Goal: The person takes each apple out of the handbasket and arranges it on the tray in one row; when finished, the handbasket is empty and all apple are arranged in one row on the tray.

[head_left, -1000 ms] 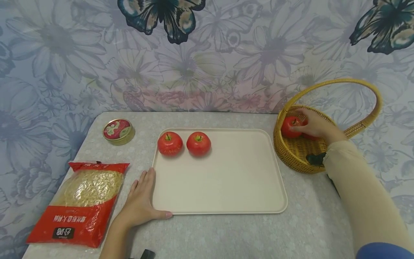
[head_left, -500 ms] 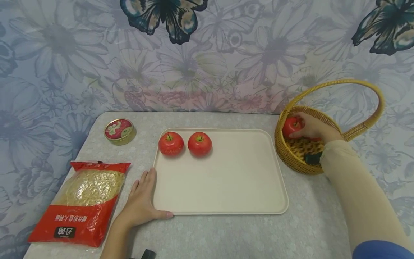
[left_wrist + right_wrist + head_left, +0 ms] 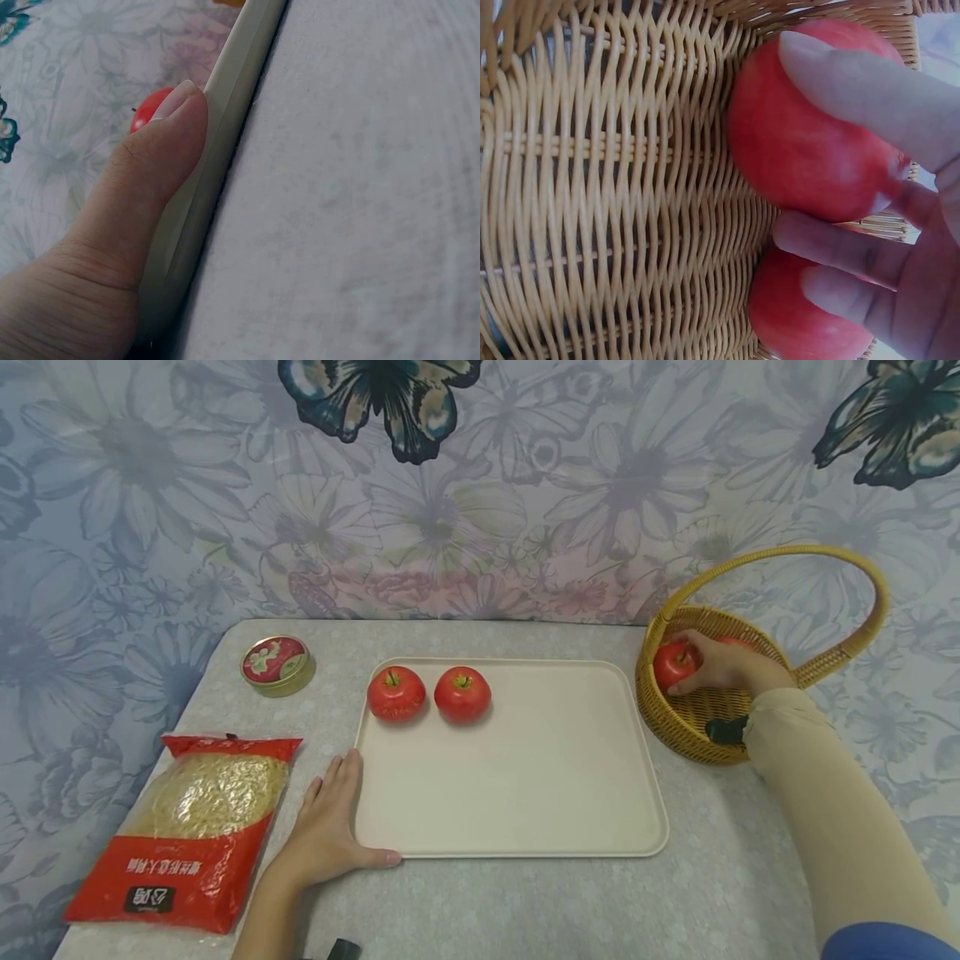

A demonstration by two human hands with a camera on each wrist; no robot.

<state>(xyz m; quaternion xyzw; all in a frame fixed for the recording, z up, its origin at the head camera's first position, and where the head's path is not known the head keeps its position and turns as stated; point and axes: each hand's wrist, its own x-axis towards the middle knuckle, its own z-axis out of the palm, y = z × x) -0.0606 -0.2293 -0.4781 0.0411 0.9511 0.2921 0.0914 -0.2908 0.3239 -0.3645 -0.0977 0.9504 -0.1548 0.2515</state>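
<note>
Inside the yellow wicker basket [image 3: 667,731], my right hand [image 3: 723,667] grips a red tomato [image 3: 672,666] near the left wall. The right wrist view shows the thumb laid across that tomato [image 3: 802,142] and fingers bent around its other side. A second tomato [image 3: 802,315] lies beside it, touched by the lower fingers. My left hand [image 3: 326,827] rests at the near left corner of the cream tray [image 3: 517,768], fingers straight along the side and thumb on the front rim. Two more tomatoes, left [image 3: 396,694] and right [image 3: 462,695], sit at the tray's far left.
Left of the tray lies a red bag of pasta [image 3: 187,835], with a round red-topped tin [image 3: 277,666] behind it. The basket's tall handle [image 3: 862,568] arches up at the right. A floral backdrop [image 3: 525,527] stands along the table's far edge.
In the basket, my right hand has shifted slightly toward me and closed around the left tomato, baring the other one behind it. My left hand has stayed in place.
</note>
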